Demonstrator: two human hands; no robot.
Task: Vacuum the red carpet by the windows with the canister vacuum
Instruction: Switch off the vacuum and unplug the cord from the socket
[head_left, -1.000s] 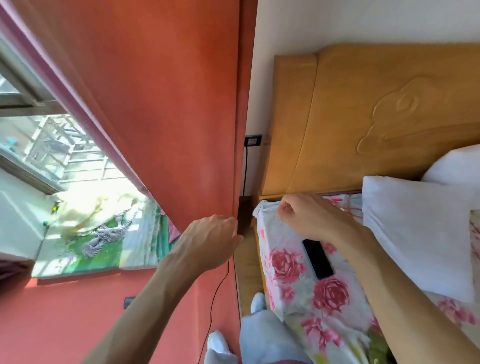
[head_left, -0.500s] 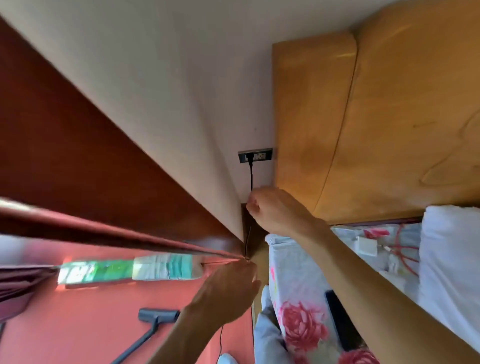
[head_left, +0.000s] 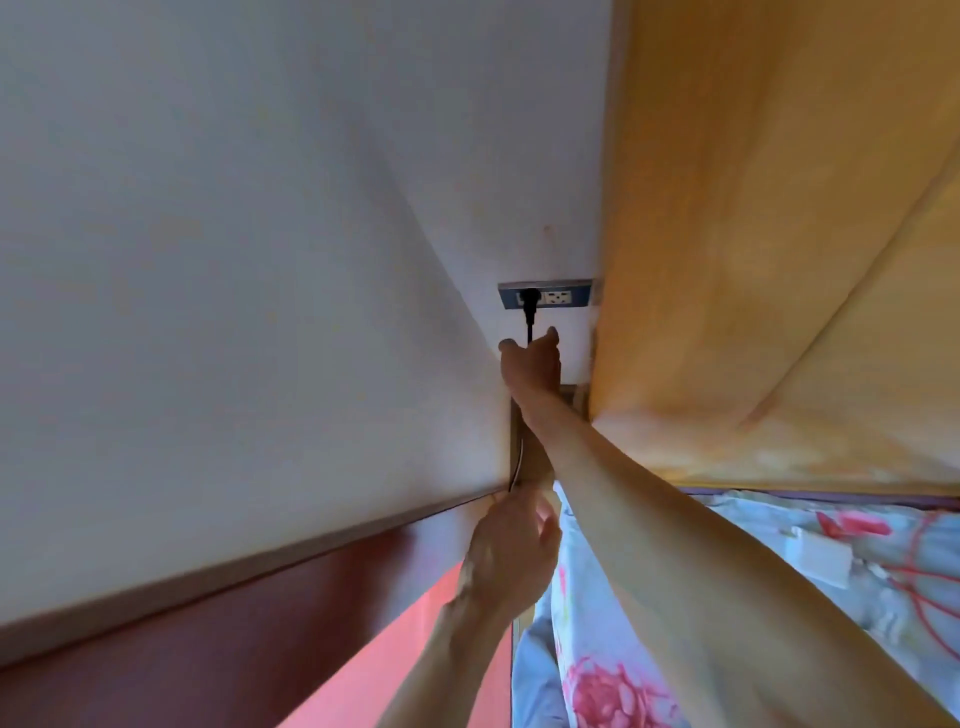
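Observation:
A black plug (head_left: 529, 300) sits in the wall socket (head_left: 545, 295) beside the wooden headboard. Its thin black cord (head_left: 530, 330) runs down from the plug into my right hand (head_left: 531, 364), which grips the cord just below the plug. The cord shows again lower down along the wall corner (head_left: 517, 467) and reaches my left hand (head_left: 511, 556), which is curled loosely around it near the bed's corner. A strip of red carpet (head_left: 410, 654) lies below my left hand. The vacuum itself is out of view.
The wooden headboard (head_left: 753, 234) fills the right side. A bed with a floral sheet (head_left: 613, 675) lies at the lower right, tight against the gap. A white wall (head_left: 234, 260) and dark skirting (head_left: 208, 639) fill the left.
My head has tilted up toward the socket and come closer. My right hand has risen along the cord to just under the plug. The vacuum's floor head has dropped out of view.

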